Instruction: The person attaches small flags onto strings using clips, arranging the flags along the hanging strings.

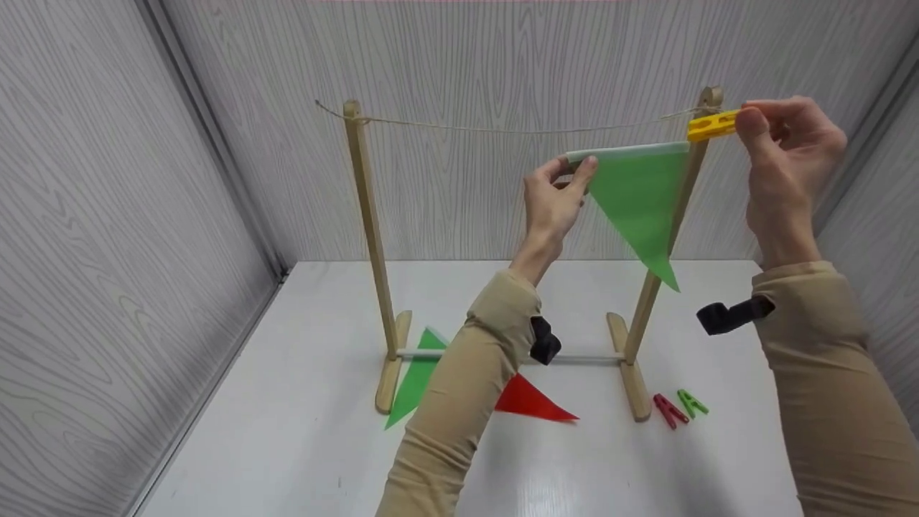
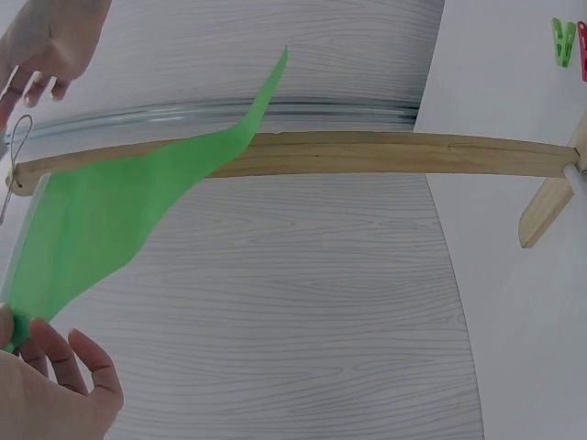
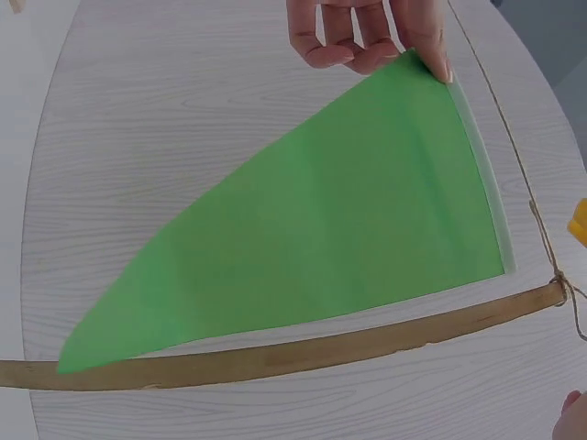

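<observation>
My left hand (image 1: 556, 201) pinches the upper left corner of a green triangular pennant (image 1: 642, 194) with a white top band. The pennant hangs point down, its band a little below the string (image 1: 531, 132). At the right, my right hand (image 1: 793, 151) holds a yellow clothespin (image 1: 712, 126) between thumb and fingers, its tip by the pennant's upper right corner and in front of the right post (image 1: 689, 187). In the right wrist view the pennant (image 3: 303, 202) spreads wide under the left fingers, and only an edge of the yellow clothespin (image 3: 578, 223) shows.
The string is tied between the left post (image 1: 371, 230) and the right one. A white rod (image 1: 574, 357) joins their wooden feet. On the white table (image 1: 287, 431) lie another green pennant (image 1: 413, 388), a red pennant (image 1: 535, 401), a red clothespin (image 1: 670, 411) and a green clothespin (image 1: 692, 403).
</observation>
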Demonstrator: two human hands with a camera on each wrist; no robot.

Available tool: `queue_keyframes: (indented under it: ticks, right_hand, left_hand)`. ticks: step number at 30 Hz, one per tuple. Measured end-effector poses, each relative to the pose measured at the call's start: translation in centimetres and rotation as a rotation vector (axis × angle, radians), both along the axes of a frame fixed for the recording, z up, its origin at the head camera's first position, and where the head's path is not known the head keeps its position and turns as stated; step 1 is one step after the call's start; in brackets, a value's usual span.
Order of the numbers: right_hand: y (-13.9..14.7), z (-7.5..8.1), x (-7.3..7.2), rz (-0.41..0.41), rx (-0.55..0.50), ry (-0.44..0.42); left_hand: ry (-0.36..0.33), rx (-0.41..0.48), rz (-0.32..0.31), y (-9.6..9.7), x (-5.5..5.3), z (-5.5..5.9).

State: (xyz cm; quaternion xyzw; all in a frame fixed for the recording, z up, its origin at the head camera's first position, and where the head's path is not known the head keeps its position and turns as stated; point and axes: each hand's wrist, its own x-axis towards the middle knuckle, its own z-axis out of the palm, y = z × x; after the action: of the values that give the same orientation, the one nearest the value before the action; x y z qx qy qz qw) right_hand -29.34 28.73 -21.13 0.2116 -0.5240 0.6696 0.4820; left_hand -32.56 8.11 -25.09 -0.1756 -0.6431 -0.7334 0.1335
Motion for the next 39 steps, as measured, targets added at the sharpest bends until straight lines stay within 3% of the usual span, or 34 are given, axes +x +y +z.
queue_keyframes:
  ticks: [3,9,15,22,30,39]
  right_hand:
    - [-0.1,0.8,-0.2,-0.023,0.03,-0.007]
    - [0.2,2.1,-1.1,0.005,0.089,-0.045]
    - [0.5,3.2,-1.9,-0.103,0.25,-0.117]
    - [-0.1,4.1,-2.3,-0.185,0.325,-0.205]
    - [-0.7,4.9,-1.7,-0.201,0.423,-0.302]
    - [0.0,4.9,-1.9,-0.23,0.425,-0.359]
  left_hand:
    - [-0.008,0.003,0.009,0.1,-0.2,0.2]
    - [-0.032,0.025,0.005,0.1,-0.5,0.7]
    - [-0.045,0.041,-0.003,0.1,-0.6,1.3]
    - [-0.082,0.007,-0.005,0.1,-0.7,2.0]
    - [-0.035,0.07,0.015,0.3,-0.8,2.3]
    - [-0.023,0.071,0.012,0.6,-0.7,2.3]
